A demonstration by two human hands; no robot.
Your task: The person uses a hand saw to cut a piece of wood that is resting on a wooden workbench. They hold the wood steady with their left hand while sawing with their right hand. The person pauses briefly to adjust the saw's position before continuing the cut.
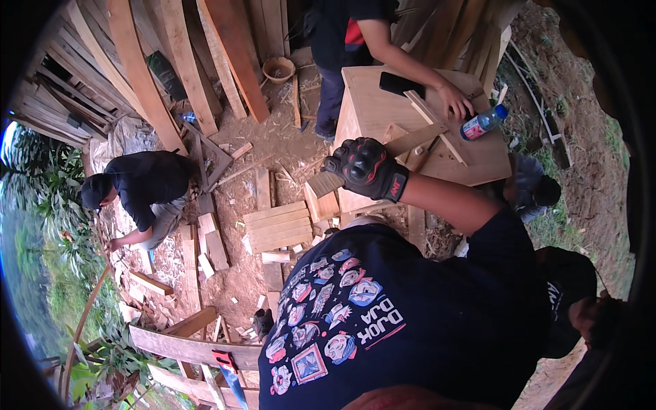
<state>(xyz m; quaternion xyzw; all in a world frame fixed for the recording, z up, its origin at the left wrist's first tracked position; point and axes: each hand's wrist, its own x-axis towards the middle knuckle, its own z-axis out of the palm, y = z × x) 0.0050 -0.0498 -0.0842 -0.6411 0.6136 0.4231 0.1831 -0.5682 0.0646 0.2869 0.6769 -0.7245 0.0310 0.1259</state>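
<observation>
Hands out of frame; grip cannot be told. Co-worker's black padded gloved hand (369, 167) rests on pale wooden slat (417, 139), centre frame; best pressed flush against light plywood box (383, 106).

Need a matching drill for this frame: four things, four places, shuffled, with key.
Things
1. clear plastic bottle with blue cap
2. round brown bowl
3. black padded glove with red marks
4. flat panel of pale joined slats

Places
A. on the dirt ground, mid-frame
B. on a co-worker's hand, holding a wooden slat
C. lying on the pale wooden box, beside a bare hand
D. on the ground at the foot of the leaning planks

Pairs: 1-C, 2-D, 3-B, 4-A
</observation>
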